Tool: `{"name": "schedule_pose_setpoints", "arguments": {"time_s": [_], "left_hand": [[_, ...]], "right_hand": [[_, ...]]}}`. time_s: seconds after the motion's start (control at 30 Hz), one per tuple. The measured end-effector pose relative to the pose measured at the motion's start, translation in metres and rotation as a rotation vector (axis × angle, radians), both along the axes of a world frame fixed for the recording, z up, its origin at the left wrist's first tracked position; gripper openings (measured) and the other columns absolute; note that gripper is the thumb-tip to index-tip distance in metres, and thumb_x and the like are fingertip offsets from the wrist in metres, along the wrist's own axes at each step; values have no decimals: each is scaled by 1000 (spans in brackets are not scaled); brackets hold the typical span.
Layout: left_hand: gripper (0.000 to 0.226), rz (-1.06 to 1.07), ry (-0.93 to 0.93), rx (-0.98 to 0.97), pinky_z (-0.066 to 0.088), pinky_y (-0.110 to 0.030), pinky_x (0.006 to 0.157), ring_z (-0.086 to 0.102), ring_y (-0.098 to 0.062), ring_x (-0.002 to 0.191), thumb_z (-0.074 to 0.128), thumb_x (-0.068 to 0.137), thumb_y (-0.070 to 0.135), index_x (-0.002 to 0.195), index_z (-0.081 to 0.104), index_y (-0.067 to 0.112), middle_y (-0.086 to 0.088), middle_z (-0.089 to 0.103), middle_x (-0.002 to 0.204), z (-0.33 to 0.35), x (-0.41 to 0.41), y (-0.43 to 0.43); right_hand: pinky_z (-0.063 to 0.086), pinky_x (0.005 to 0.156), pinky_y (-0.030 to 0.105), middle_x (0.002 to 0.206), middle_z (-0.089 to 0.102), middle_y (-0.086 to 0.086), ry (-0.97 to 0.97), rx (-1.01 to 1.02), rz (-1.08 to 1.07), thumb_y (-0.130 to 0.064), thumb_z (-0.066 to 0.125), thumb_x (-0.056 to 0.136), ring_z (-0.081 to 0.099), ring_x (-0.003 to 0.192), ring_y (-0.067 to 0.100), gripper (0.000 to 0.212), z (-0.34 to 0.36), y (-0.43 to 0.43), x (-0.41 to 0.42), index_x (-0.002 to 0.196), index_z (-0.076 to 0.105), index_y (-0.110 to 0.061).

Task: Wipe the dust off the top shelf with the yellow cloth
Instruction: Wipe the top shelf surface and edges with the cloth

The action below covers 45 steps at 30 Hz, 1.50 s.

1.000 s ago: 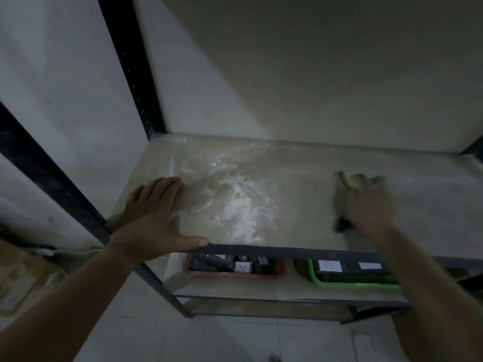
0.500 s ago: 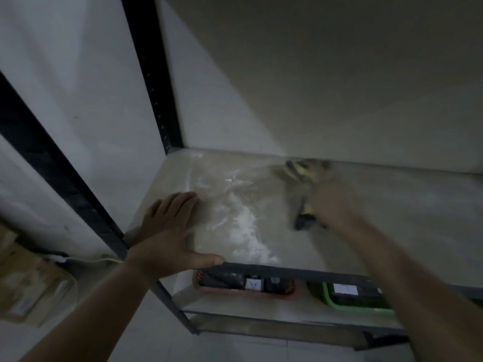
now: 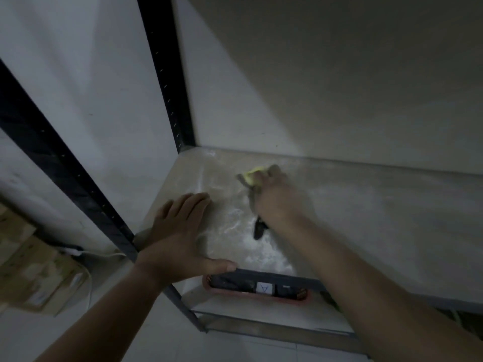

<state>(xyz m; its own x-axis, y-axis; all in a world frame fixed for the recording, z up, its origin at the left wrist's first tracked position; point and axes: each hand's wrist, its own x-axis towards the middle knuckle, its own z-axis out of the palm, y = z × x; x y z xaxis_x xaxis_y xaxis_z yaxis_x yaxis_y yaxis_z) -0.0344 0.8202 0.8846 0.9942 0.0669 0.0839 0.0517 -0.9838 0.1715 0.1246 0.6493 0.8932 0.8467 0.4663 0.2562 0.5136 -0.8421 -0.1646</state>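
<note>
A: What moved?
B: The right hand (image 3: pixel 277 197), fingers clenched on the yellow cloth (image 3: pixel 252 176), swept leftward to the top shelf (image 3: pixel 392 218)'s 11 o'clock corner.
A: And the left hand (image 3: pixel 177 236)?
B: Flat, grasping nothing; front-edge dust (image 3: pixel 261 253) remains.

A red basket (image 3: pixel 257 293) sits at the front edge of the lower shelf (image 3: pixel 274 317), holding dark items and a white label (image 3: pixel 264 287) marked with an A. Two black posts (image 3: pixel 167 74) rise at the rack's left corners. Cardboard boxes (image 3: pixel 34 273) are stacked on the floor off to the left, a white cable (image 3: pixel 104 256) trailing beside them. Pale walls (image 3: pixel 326 79) stand behind.
</note>
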Motion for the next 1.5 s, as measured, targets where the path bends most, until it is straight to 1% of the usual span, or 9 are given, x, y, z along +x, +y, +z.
{"name": "schedule_pose_setpoints", "arguments": {"time_s": [0.17, 0.3, 0.43, 0.57, 0.9, 1.1, 1.2, 1.37, 1.5], "left_hand": [[143, -4, -2, 3, 18, -46, 125, 24, -19, 152, 40, 49, 111, 158, 30, 18, 4, 27, 164, 0, 1, 0], [145, -1, 4, 25, 18, -46, 125, 26, -21, 152, 38, 48, 111, 158, 32, 16, 2, 29, 164, 0, 1, -1], [145, -11, 13, 26, 19, -46, 125, 27, -22, 151, 38, 48, 111, 157, 33, 16, 1, 30, 164, 0, 2, -1], [146, -4, 25, 3, 16, -46, 126, 25, -22, 152, 37, 48, 111, 157, 33, 16, 2, 29, 164, 1, 1, 0], [152, -24, 57, -40, 10, -44, 128, 12, -16, 156, 27, 44, 114, 162, 19, 19, 9, 14, 168, 10, 2, 0], [108, -71, -32, -90, 19, -32, 115, 45, -20, 139, 26, 78, 97, 148, 49, 18, 14, 20, 167, -10, 7, 9], [127, -71, -49, -38, 20, -31, 115, 40, -19, 142, 40, 61, 106, 150, 48, 17, 10, 35, 160, -4, 8, 8], [150, -11, 70, -70, 7, -37, 126, 9, -14, 156, 33, 44, 114, 163, 14, 24, 15, 7, 167, 9, 0, 0], [148, 0, 6, -53, 16, -45, 126, 21, -19, 154, 36, 46, 112, 161, 26, 20, 6, 23, 167, 2, 0, 1]], "right_hand": [[51, 84, 38, 108, 58, 11, 74, 206, 214, -19, 52, 79, 59, 94, 30, 39, 17, -29, 14, 117, 64, -23], [51, 78, 38, 112, 59, 14, -108, 118, -56, -19, 50, 85, 57, 96, 34, 38, 40, -99, 75, 121, 59, -21], [48, 85, 40, 121, 47, 17, 81, -155, -373, -15, 45, 91, 54, 106, 39, 41, 34, -150, 112, 131, 49, -20], [45, 90, 40, 123, 44, 20, 138, -47, -455, -17, 40, 96, 55, 103, 41, 36, 11, -139, 117, 130, 51, -15], [46, 83, 36, 113, 47, 15, 31, -71, -328, -19, 38, 92, 55, 101, 35, 31, 7, -73, 103, 116, 57, -12], [49, 89, 35, 113, 57, 2, -52, -60, 217, -30, 38, 88, 59, 103, 26, 32, -3, 12, 44, 112, 60, -28], [51, 86, 34, 113, 58, 2, 24, 38, 455, -31, 42, 80, 59, 97, 26, 38, 0, 6, 17, 112, 62, -32], [33, 100, 21, 124, 59, 7, 63, 318, 266, -23, 47, 83, 55, 114, 24, 44, 29, -70, 32, 125, 59, -17], [43, 93, 36, 126, 62, 12, -133, -50, 15, -39, 49, 83, 58, 109, 33, 56, 43, -204, 89, 138, 50, -27]]}}
